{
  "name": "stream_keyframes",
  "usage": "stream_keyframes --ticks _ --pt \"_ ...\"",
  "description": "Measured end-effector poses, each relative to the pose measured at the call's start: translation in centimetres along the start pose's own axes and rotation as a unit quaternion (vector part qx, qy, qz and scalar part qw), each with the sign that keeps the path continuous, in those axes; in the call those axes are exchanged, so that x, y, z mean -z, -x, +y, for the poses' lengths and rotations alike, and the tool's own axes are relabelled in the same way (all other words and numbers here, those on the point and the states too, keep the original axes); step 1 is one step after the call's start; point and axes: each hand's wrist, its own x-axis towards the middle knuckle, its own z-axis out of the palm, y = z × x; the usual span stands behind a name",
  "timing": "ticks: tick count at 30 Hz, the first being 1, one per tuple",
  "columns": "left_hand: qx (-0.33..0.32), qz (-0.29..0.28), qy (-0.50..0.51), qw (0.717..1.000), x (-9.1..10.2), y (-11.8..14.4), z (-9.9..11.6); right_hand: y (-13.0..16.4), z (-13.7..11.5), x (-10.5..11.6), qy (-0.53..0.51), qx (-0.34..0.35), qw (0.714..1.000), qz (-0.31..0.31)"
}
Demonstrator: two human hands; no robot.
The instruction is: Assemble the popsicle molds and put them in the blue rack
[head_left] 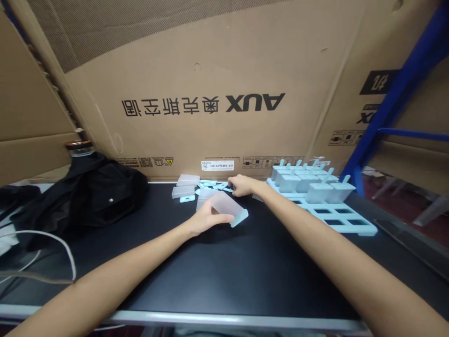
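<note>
My left hand (206,219) is closed around a translucent popsicle mold (227,206), which lies tilted with its light blue rim toward the right. Just beyond it, my right hand (241,185) reaches to the back of the table, its fingers pinched at a light blue popsicle stick (228,189). A loose pile of blue sticks (209,183) lies to the left of those fingertips. Two more translucent molds (183,192) rest on their sides there, with a small blue lid piece (187,199) in front. Part of another clear mold shows behind my right wrist.
On the right stands a light blue mold rack (351,223), its back part filled with several molds with upright sticks (318,191). A black bag (115,196) and white cable (66,248) occupy the left. Cardboard (196,140) walls the back; a blue post (382,126) rises right.
</note>
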Motion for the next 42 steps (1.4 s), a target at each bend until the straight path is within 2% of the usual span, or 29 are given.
stream_keyframes --ticks 6,10,12,14,16,17,19,22,27,31,33,35,36,39,40,41,42 --pt "-0.034 0.034 -0.014 0.999 0.1 -0.1 -0.3 2.4 0.8 0.6 -0.058 0.010 0.998 -0.008" --pt "-0.084 0.063 -0.056 0.993 0.2 -0.3 -0.4 5.8 1.3 1.6 -0.118 -0.003 0.992 0.053" --pt "-0.107 0.068 -0.062 0.990 0.2 -0.4 -0.3 7.9 1.2 2.0 -0.183 -0.001 0.978 0.096" --pt "-0.116 0.075 -0.050 0.989 0.2 -0.4 -0.3 9.9 0.7 2.2 -0.313 0.025 0.939 0.139" --pt "-0.113 0.085 -0.041 0.989 0.0 -0.5 -0.3 11.4 -0.1 2.1 -0.451 0.070 0.872 0.177" --pt "-0.110 0.088 -0.042 0.989 -0.1 -0.5 -0.3 11.9 -0.6 2.0 -0.498 0.093 0.841 0.190" --pt "-0.110 0.085 -0.041 0.989 -0.3 -0.6 -0.5 12.4 -1.6 1.9 -0.533 0.127 0.812 0.200" --pt "-0.117 0.070 -0.009 0.991 -0.5 -0.6 -0.7 12.3 -2.9 1.9 -0.520 0.131 0.819 0.202" --pt "-0.139 0.058 0.039 0.988 -0.8 -0.7 -0.8 12.2 -3.9 1.7 -0.426 0.112 0.878 0.186" --pt "-0.128 -0.006 0.078 0.989 -1.1 -0.5 -0.8 12.3 -3.9 1.3 -0.345 0.151 0.915 0.146" --pt "-0.116 -0.028 0.078 0.990 -1.3 -0.4 -0.8 12.8 -3.8 2.0 -0.317 0.163 0.921 0.158" --pt "-0.098 -0.034 0.050 0.993 -1.5 -0.2 -0.8 13.9 -3.7 3.6 -0.320 0.162 0.910 0.208" --pt "-0.091 -0.033 0.024 0.995 -1.6 -0.1 -0.7 14.6 -3.7 4.6 -0.332 0.161 0.896 0.249" --pt "-0.097 -0.025 -0.096 0.990 -1.6 0.1 -0.6 17.1 -3.7 7.7 -0.382 0.188 0.811 0.400" --pt "-0.104 -0.024 -0.141 0.984 -1.5 0.2 -0.5 17.7 -3.7 8.3 -0.390 0.204 0.788 0.430" --pt "-0.112 -0.023 -0.183 0.977 -1.5 0.2 -0.3 18.1 -3.8 8.6 -0.381 0.210 0.787 0.438" --pt "-0.120 -0.021 -0.222 0.967 -1.4 0.2 -0.2 18.3 -3.8 8.7 -0.356 0.210 0.801 0.432"
